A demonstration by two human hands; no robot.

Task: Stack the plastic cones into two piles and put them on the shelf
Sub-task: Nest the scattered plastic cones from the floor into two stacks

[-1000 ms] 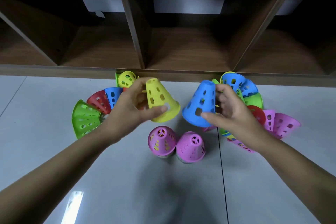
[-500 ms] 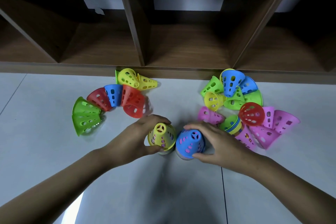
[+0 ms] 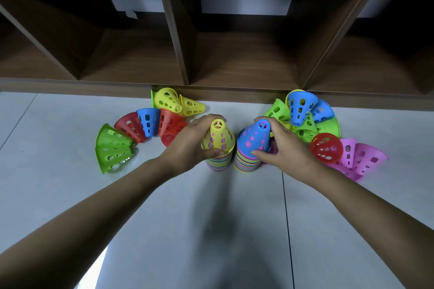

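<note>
Floor (image 3: 58, 195), L hand (image 3: 187, 146) grips yellow cone (image 3: 219, 136), R hand (image 3: 287, 149) blue cone (image 3: 253, 139)

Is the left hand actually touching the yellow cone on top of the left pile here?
Touching. The head view shows the left hand gripping the yellow cone: fingers curl over its tip and the thumb presses near its rim, above the left pile.

Bare forearms (image 3: 98, 216), left hand (image 3: 190, 145), right hand (image 3: 290, 149)

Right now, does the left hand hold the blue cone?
No, the left hand grips the yellow cone; the right hand holds the blue cone.
</note>
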